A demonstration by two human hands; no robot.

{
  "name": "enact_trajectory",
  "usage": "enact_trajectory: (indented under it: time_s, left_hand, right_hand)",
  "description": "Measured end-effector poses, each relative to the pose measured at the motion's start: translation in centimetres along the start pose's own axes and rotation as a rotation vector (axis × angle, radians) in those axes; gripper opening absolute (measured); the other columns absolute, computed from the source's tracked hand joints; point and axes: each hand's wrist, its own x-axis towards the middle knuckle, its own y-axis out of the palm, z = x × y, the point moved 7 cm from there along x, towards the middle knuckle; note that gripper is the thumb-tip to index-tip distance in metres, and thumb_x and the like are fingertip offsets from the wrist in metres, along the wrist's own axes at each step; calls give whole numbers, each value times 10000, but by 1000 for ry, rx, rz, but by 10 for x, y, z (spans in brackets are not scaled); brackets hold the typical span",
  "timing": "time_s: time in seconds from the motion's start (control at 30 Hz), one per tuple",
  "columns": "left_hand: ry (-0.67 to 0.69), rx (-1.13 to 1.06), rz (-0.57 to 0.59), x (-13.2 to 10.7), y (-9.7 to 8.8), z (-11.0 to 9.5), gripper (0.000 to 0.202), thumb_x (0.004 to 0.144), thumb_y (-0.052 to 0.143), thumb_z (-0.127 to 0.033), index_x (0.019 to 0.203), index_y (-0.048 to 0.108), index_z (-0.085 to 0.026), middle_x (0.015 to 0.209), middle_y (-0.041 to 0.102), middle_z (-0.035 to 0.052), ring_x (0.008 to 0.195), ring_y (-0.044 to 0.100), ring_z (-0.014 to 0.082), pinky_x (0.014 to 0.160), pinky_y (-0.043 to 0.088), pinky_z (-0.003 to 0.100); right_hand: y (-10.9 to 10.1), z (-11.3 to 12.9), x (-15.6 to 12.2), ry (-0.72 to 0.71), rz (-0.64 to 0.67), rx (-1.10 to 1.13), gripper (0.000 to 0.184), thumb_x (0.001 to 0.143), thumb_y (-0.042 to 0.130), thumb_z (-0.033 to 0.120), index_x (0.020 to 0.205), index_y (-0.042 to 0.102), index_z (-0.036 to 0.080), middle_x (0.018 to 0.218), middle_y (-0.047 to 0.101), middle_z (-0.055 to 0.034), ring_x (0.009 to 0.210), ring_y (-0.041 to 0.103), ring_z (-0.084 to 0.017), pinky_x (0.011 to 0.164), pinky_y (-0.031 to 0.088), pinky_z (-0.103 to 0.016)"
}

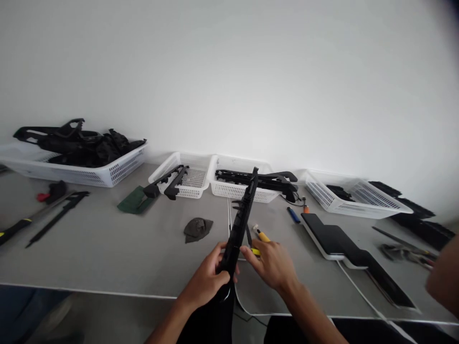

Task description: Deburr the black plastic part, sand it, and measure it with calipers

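Observation:
A long black plastic trim strip (238,224) with clips along its side stands tilted upward over the table's front edge. My left hand (210,277) is closed around its lower end, thumb on top. Just right of the strip, my right hand (274,263) is curled around a yellow-handled tool (263,236); its working end is partly hidden, so the kind is unclear. The right thumb points at the strip's side, and I cannot tell whether it touches. Ahead of my left hand lies a crumpled dark cloth-like piece (198,230).
White baskets (190,191), (247,195), (330,204) hold black parts along the wall. A larger basket (93,176) stands left. Also on the table are a green pouch (136,200), a screwdriver (17,230), a blue item (293,215) and dark-screened devices (333,239). Someone's arm (444,279) shows right.

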Motion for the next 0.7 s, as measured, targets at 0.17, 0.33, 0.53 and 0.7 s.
enact_trajectory:
  time_s: [0.17, 0.33, 0.53, 0.7]
  left_hand:
    - [-11, -68, -19, 0, 1, -4, 556, 810, 623, -202, 1350, 491, -224, 835, 701, -20, 709, 671, 171, 701, 523, 322]
    - [-67, -24, -26, -2, 2, -2, 430, 906, 653, -381, 1277, 498, -229, 708, 655, -48, 581, 592, 144, 582, 499, 279]
    - [-77, 21, -17, -1, 1, 2, 386, 937, 666, -512, 1139, 508, -223, 639, 619, -71, 534, 567, 124, 556, 475, 258]
    - [-71, -12, -21, -2, 1, 4, 418, 947, 660, -542, 1171, 501, -227, 615, 597, -85, 512, 535, 119, 539, 466, 252]
  right_hand:
    - [5, 3, -9, -32, 49, -31, 587, 1092, 413, 655, 781, 692, 242, 742, 763, -74, 709, 751, -265, 589, 299, -341]
    - [-1, -1, -5, 17, 32, -16, 606, 1090, 404, 672, 781, 700, 243, 755, 763, -80, 716, 745, -265, 590, 312, -331]
    - [4, 5, -5, -44, 15, 5, 615, 1094, 401, 661, 757, 693, 237, 723, 755, -76, 711, 748, -259, 595, 296, -340]
    - [7, 6, -7, -52, -13, 24, 637, 1102, 367, 662, 741, 682, 242, 699, 751, -69, 691, 740, -248, 590, 280, -348]
